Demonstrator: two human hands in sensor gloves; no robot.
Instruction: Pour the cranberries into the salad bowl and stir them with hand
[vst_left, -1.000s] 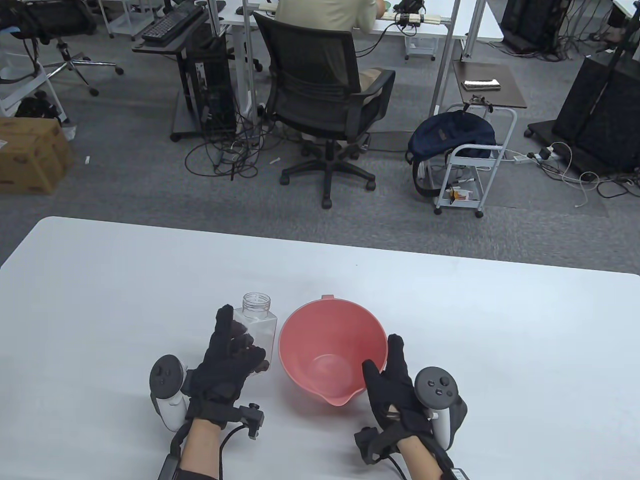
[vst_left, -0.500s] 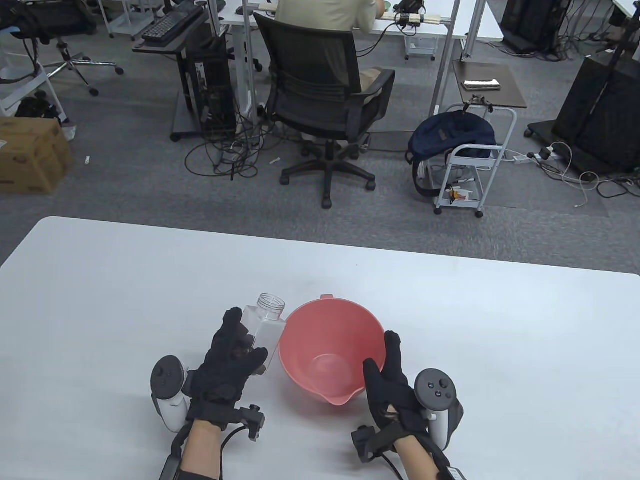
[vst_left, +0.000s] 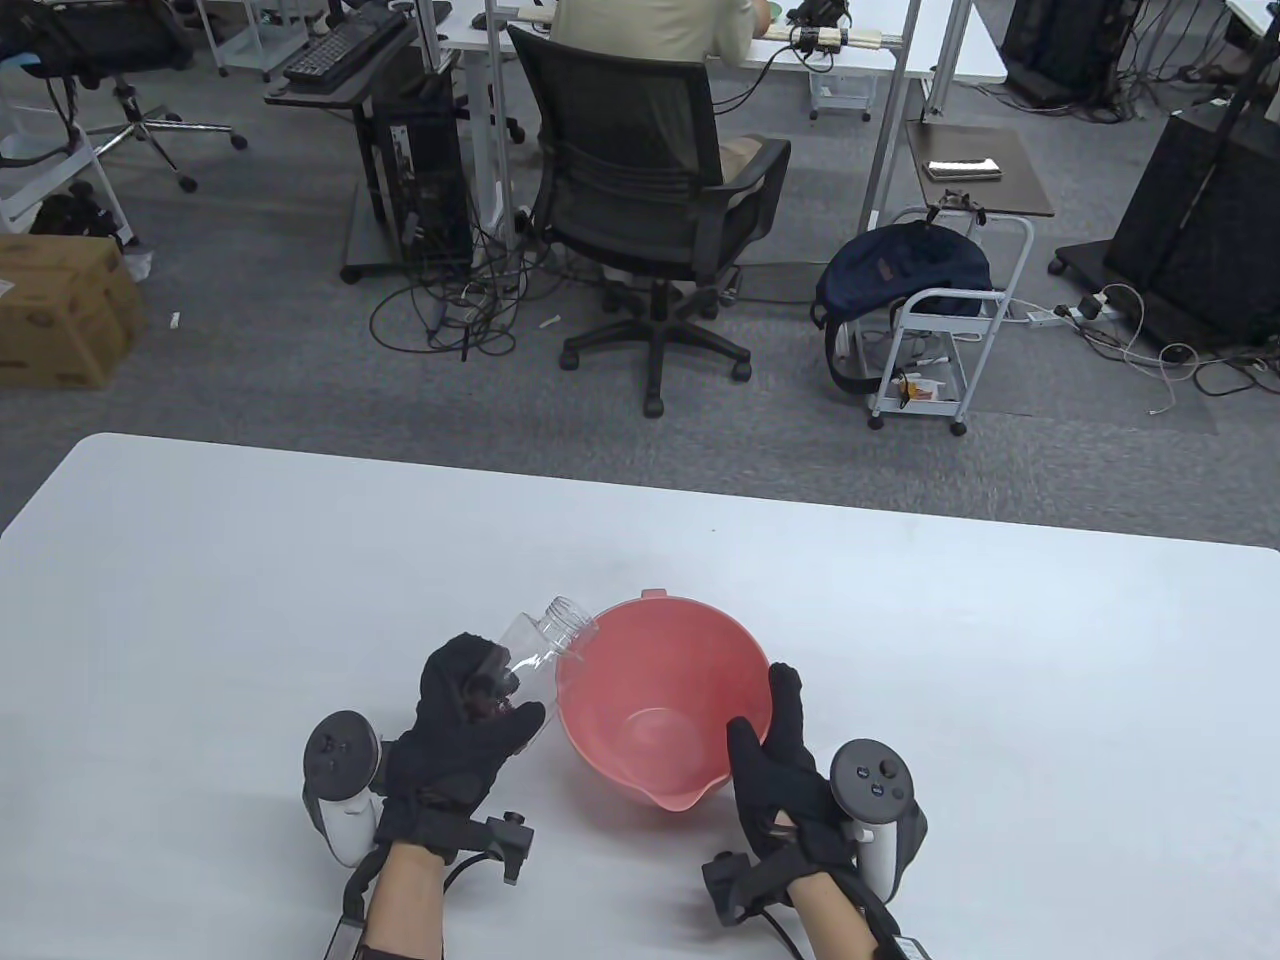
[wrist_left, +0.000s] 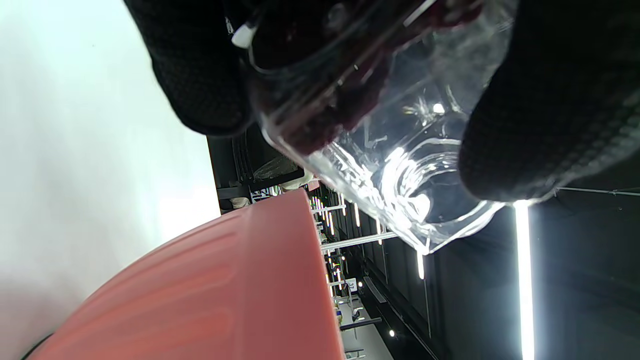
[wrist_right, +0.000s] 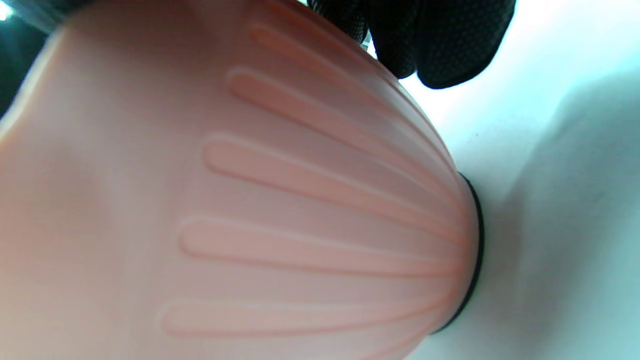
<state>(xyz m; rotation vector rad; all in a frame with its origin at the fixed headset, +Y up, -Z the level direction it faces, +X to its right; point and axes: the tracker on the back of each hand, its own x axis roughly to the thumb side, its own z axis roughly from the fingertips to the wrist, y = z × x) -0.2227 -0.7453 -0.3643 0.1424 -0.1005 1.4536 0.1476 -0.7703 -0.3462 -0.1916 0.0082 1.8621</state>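
My left hand (vst_left: 462, 712) grips the clear jar (vst_left: 535, 655) of cranberries (wrist_left: 320, 127), its long axis tilted away from the grip toward the pink bowl (vst_left: 690, 640) — mouth just over the rim — while my right hand (vst_left: 790, 775) lies with straight fingers against the bowl's far side.

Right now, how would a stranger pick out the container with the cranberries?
On the white table, find the pink bowl. At its left rim the left hand tilts a clear plastic jar, the only transparent thing there.

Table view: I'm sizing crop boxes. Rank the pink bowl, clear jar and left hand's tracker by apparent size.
1. Pink bowl, clearly largest.
2. Clear jar and left hand's tracker: look alike; the left hand hides part of the jar, so unranked.
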